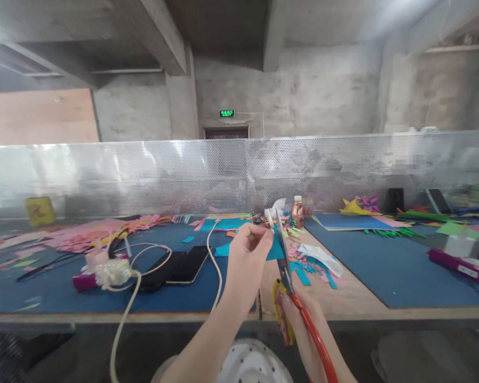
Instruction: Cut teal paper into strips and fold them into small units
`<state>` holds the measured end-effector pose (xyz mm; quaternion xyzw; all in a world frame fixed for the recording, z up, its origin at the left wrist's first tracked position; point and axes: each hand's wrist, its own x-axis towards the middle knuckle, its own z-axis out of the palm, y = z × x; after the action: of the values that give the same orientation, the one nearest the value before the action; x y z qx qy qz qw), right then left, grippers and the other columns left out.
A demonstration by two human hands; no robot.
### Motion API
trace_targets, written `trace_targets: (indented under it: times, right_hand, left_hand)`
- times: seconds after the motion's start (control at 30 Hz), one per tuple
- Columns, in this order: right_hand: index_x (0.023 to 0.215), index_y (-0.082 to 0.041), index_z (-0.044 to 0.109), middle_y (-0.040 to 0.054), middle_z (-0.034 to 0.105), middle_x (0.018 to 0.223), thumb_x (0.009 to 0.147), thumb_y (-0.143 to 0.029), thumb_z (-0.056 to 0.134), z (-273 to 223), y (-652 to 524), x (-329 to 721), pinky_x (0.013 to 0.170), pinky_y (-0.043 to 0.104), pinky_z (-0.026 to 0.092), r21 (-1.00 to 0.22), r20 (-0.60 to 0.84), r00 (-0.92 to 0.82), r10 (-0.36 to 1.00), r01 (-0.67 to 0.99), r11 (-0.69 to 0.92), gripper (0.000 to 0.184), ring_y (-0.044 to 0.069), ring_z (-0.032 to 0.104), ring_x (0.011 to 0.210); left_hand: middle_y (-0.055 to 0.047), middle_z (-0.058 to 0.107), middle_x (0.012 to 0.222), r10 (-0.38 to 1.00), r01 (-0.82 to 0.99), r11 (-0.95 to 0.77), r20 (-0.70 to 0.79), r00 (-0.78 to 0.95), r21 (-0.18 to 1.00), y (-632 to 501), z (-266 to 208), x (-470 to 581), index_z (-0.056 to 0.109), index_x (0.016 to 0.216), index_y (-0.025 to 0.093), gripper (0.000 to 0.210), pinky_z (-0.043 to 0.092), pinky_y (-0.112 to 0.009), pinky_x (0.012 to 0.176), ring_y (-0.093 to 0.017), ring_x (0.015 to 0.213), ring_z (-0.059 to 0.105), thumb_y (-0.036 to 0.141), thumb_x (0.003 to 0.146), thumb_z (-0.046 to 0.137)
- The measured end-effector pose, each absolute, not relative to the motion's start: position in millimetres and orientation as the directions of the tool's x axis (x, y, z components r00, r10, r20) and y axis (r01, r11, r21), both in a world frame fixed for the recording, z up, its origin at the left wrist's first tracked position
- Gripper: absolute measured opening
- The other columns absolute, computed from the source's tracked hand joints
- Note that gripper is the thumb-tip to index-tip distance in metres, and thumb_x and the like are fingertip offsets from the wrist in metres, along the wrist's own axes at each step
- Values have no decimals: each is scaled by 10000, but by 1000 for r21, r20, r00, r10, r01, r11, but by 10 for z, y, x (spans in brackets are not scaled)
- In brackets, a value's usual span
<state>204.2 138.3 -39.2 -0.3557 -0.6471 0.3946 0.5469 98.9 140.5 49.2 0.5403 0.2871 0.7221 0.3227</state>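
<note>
The left hand [249,244] pinches a piece of blue paper [274,251] between thumb and finger, near the middle of the frame. The right hand [297,306], lower down, is curled around the handles of the scissors [286,268]. The blades point up right beside the paper; I cannot tell if they are apart or pressed together.

Some cutting looks done, because little pink and blue scraps [297,260] lie just right of the hands. The paper held up does not look finished to me, and how much is left to snip is hard to tell.

The front edge of the table [383,314] runs across the lower part of the frame, under the wrists. To the left, 2 phones [189,266] and a pale cord [215,266] make it crowded. At the right, the blue mat [355,271] has a big bare patch, so the right arm seems to have more room there. A metal screen [175,175] stands behind, right across the picture.
</note>
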Motion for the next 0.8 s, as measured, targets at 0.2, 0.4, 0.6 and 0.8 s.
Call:
trace_targets:
  times: [0.2, 0.4, 0.6, 0.8]
  right_hand:
    - [594, -154, 481, -14, 445, 471, 693, -601, 428, -455, 1441, 2035, 380, 185, 323, -896, 423, -125, 898, 88, 434, 462, 98, 416, 441]
    - [628, -147, 507, -24, 430, 434, 708, -590, 410, -456, 1432, 2026, 380, 184, 317, -904, 399, -123, 909, 115, 412, 461, 97, 413, 427]
    - [582, -162, 457, -26, 428, 435, 705, -576, 425, -432, 1382, 2013, 360, 178, 300, -905, 399, -90, 912, 120, 408, 433, 90, 401, 417]
    - [568, -167, 434, -25, 431, 451, 711, -574, 430, -395, 1355, 2007, 355, 180, 290, -903, 409, -76, 910, 112, 415, 431, 83, 387, 410]
  left_hand:
    - [50, 460, 593, 778, -155, -623, 587, -224, 767, 1403, 476, 1003, 472, 640, 162, 120, 339, -183, 557, -63, 560, 412, 217, 723, 539]
    - [48, 458, 579, 780, -134, -616, 578, -238, 776, 1402, 499, 1004, 468, 623, 160, 130, 335, -189, 542, -68, 547, 414, 216, 710, 546]
    - [54, 439, 554, 781, -129, -615, 577, -240, 778, 1405, 508, 993, 472, 604, 156, 145, 323, -191, 523, -66, 520, 396, 228, 696, 558]
    - [58, 446, 544, 789, -151, -607, 567, -237, 780, 1419, 500, 989, 481, 605, 156, 142, 309, -191, 510, -62, 502, 388, 238, 686, 564]
